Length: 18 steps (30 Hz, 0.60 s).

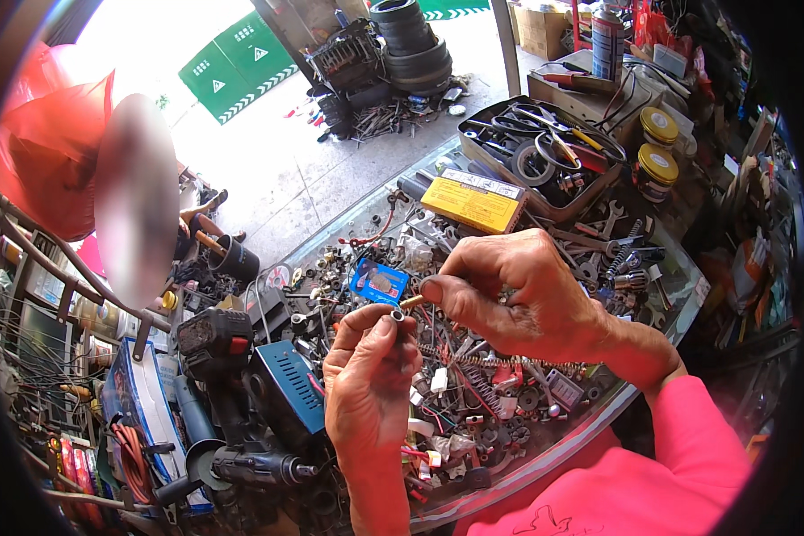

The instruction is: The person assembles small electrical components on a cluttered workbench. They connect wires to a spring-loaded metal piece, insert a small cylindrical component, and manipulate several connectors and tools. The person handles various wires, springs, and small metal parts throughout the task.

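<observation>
Cluttered workshop bench, glass-topped table [545, 460] buried in small hardware: springs, nuts, washers, bits of wire. Daylight came in from the tiled floor beyond.

My left hand [369, 384] was raised over the middle of the table, fingers curled in narrow, thumb and forefinger pinched on a small dark metal sleeve [397, 315] with its open end turned toward me. My right hand [518, 295] came in from the right, fingers bunched close, pinching a small brass-coloured pin [411, 302] at its tip. Pin and sleeve sat just beside each other, nearly end to end; I could not tell whether they touched. Both pieces were held above the scrap, clear of the table.

Noted around the hands: a blue blister pack [379, 282] lay just behind the fingertips. A long coil spring [473, 361] ran across the heap under the right hand. A yellow flat box [473, 204] sat farther back, and beyond it a dark tray of tools [545, 156] with pliers and rolls of tape. Two yellow-lidded tins [658, 147] stood to the right of the tray. To my left, a blue metal box [288, 386] and a black cordless drill [216, 344] lay near the table edge, with an angle grinder [241, 464] below them. A stack of tyres [413, 45] stood far back on the floor. Another person in red [54, 152] was at the left rim.
</observation>
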Tool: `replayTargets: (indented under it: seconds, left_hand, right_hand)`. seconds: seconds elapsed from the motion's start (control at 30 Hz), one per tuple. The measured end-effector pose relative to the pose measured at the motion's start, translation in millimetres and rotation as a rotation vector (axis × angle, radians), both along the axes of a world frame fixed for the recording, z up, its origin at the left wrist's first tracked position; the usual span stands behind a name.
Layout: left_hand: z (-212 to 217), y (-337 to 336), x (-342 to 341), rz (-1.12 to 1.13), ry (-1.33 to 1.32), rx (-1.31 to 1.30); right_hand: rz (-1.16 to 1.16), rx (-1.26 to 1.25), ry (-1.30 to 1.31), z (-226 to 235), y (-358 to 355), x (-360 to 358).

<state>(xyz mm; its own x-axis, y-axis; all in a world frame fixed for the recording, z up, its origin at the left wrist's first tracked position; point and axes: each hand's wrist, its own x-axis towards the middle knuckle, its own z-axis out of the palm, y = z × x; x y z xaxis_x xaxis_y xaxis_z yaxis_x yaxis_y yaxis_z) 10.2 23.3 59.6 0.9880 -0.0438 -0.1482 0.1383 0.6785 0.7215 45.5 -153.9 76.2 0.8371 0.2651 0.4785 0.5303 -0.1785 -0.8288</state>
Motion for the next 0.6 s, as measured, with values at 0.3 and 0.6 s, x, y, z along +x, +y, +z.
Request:
replayTargets:
  seconds: [0.3,0.6]
  left_hand:
    - [-3.2,3.6,-0.9,-0.069,-0.036,-0.05]
    - [-3.7,5.6,0.5,-0.078,-0.066,-0.04]
  right_hand:
    - [0.035,0.02,-0.025,0.6,2.1,-2.3]
    - [0.038,-0.103,-0.104,-1.6,2.0,0.7]
